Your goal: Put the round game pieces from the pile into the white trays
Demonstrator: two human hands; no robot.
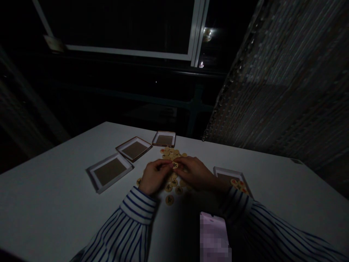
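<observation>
Over a pile of xiangqi pieces (168, 187), my left hand (155, 175) and my right hand (196, 172) meet at the fingertips. Between them is one round, pale xiangqi piece (175, 165) with a black character facing me. Fingers of both hands are closed at its edges. Some loose pieces lie under and around the hands, partly hidden by them. Behind the hands are more pieces (170, 152), several of them blank side up. Beside my right wrist, an open box tray (218, 170) holds several pieces with red characters (234, 182); my forearm covers part of it.
On the white table (68, 163), three shallow box parts stand left and behind: a white-rimmed one (109, 173), a brown-edged one (134, 149) and a smaller one (164, 139). A lit phone (214, 233) lies near me. A bead curtain (272, 91) hangs at the right.
</observation>
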